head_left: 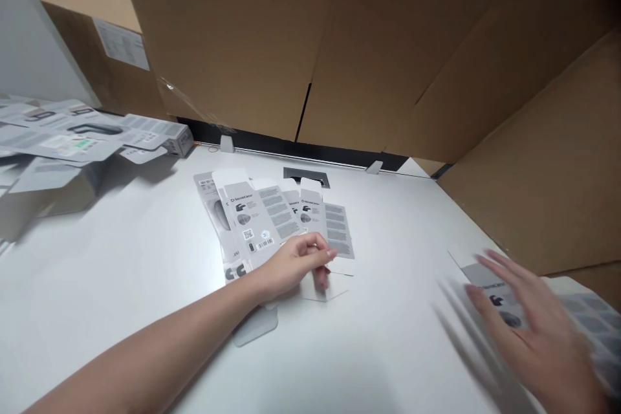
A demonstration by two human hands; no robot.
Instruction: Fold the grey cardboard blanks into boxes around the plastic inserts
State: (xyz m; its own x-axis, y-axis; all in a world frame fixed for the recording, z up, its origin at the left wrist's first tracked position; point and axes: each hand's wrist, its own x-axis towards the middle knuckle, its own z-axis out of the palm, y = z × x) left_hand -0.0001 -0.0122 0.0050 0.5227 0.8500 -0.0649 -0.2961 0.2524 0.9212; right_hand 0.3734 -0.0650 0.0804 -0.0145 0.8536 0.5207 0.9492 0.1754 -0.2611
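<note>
Centre: left hand (295, 263), fingers curled, pinches the near edge of fanned flat cartons (272, 217). Lower right: right hand (533, 317), open and blurred, lies on another carton (490, 281).

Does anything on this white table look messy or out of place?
Mostly the pile of flat carton blanks at far left: it lies heaped and crooked, sheets overlapping. The fanned blanks under the left hand are splayed unevenly. Nothing looks torn or spilled.
</note>
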